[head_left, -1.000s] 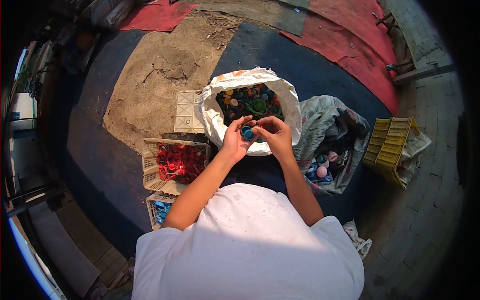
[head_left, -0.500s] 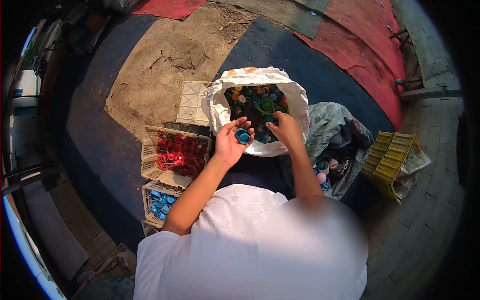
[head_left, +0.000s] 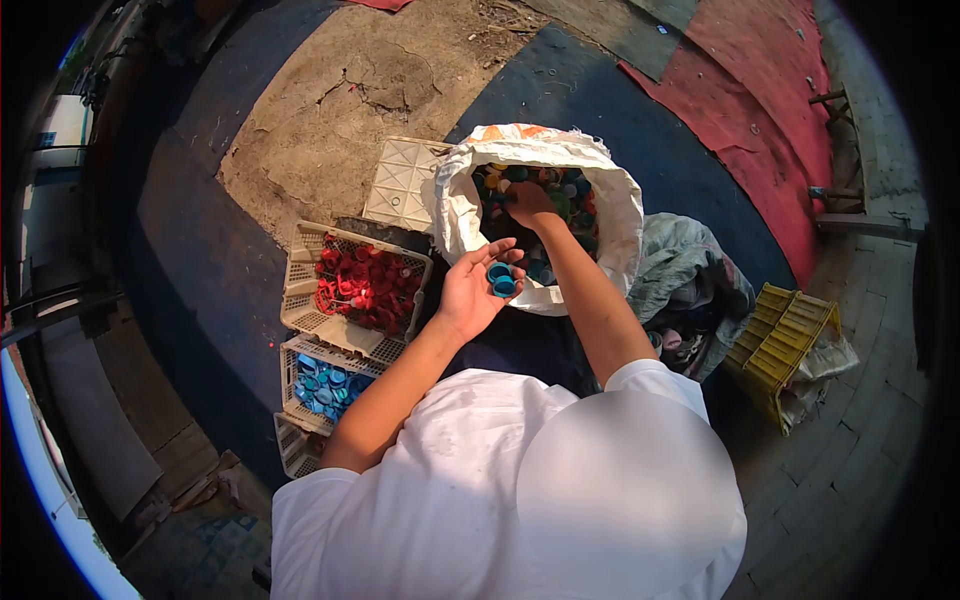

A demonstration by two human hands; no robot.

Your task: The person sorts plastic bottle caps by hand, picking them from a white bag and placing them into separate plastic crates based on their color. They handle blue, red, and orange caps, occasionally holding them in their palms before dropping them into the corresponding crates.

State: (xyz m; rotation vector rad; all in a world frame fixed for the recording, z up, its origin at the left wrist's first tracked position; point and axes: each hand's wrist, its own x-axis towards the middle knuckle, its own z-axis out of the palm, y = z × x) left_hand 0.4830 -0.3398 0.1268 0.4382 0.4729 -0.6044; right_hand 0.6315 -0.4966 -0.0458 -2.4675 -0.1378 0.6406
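My left hand [head_left: 475, 292] is palm up at the near left rim of a white woven sack [head_left: 620, 240], its fingers curled around teal plastic caps [head_left: 502, 280]. Inside the sack lies a heap of mixed-colour plastic caps [head_left: 570, 190], among them green, orange, white and dark ones. My right hand [head_left: 530, 205] reaches down into the sack on the far side of my left hand, touching or just over the caps. Its fingertips are in shadow and partly hidden, so I cannot see whether they grip a cap.
On the left stand a crate of red caps [head_left: 290, 290] and a crate of blue caps [head_left: 290, 385]. An upturned pale crate [head_left: 400, 185] touches the sack's left side. At right are a grey-green bag [head_left: 680, 245] with assorted caps and a yellow crate [head_left: 775, 340].
My right hand has moved from the sack's near side deeper in, toward its far left. My left hand still holds the teal caps. The whole view has shifted slightly.
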